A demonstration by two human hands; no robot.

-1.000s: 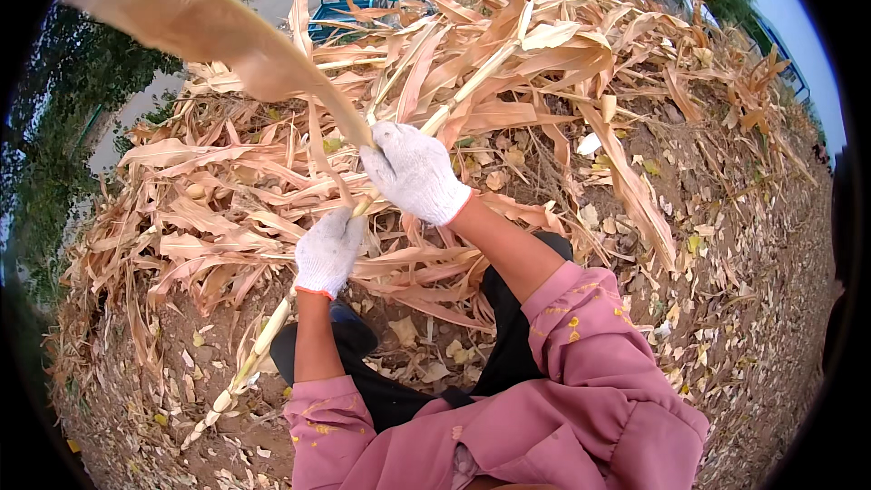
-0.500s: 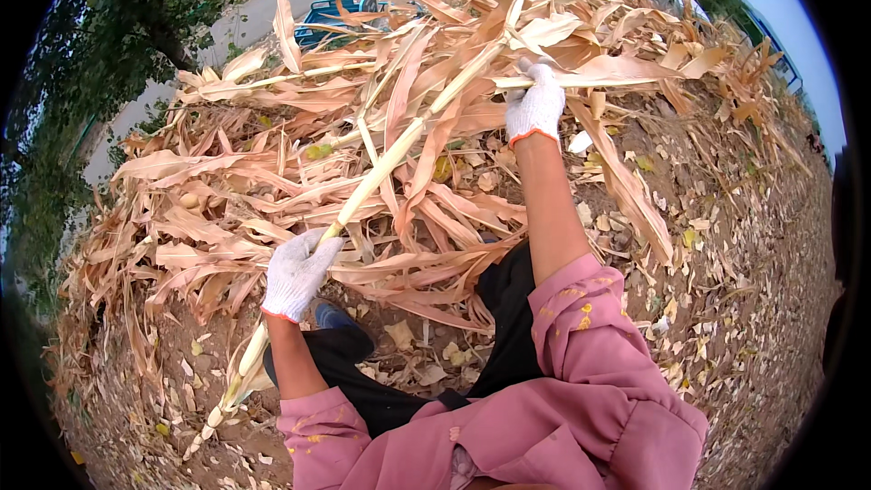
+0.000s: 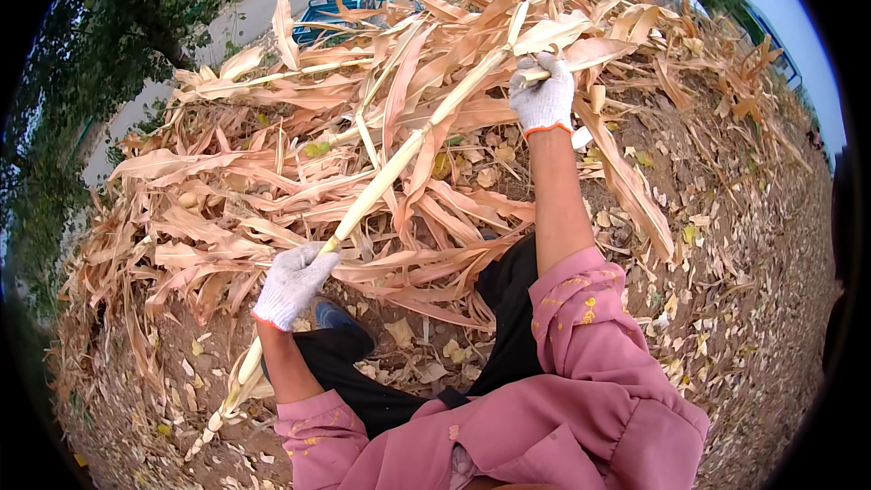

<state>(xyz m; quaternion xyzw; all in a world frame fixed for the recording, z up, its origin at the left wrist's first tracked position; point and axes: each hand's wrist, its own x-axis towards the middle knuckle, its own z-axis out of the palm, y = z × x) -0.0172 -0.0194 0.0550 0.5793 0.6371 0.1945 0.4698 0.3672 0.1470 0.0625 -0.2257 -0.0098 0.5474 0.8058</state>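
Observation:
A long, pale dry corn stalk [image 3: 386, 177] runs diagonally from the ground at lower left up into the heap. My left hand [image 3: 295, 283], in a white knit glove with an orange cuff, is wrapped round its lower part. At the upper right my right hand [image 3: 544, 98], gloved the same way, is closed on a second piece of corn stalk [image 3: 533, 76]. Only a pale end of that piece shows at the fingers, beside the long stalk's upper part. Dry tan corn leaves [image 3: 626, 181] hang by the right hand.
A heap of dry corn stalks and leaves [image 3: 209, 227] spreads ahead. Brown soil with leaf litter [image 3: 726, 308] lies to the right. My shoe [image 3: 343, 319] is near the heap's edge. A blue cart [image 3: 331, 14], a paved road [image 3: 259, 14] and trees [image 3: 100, 27] are beyond.
My right hand has turned, and the stalk piece that stretched out to its right now shows only its end. My left hand stays on the long stalk, shifted very slightly down.

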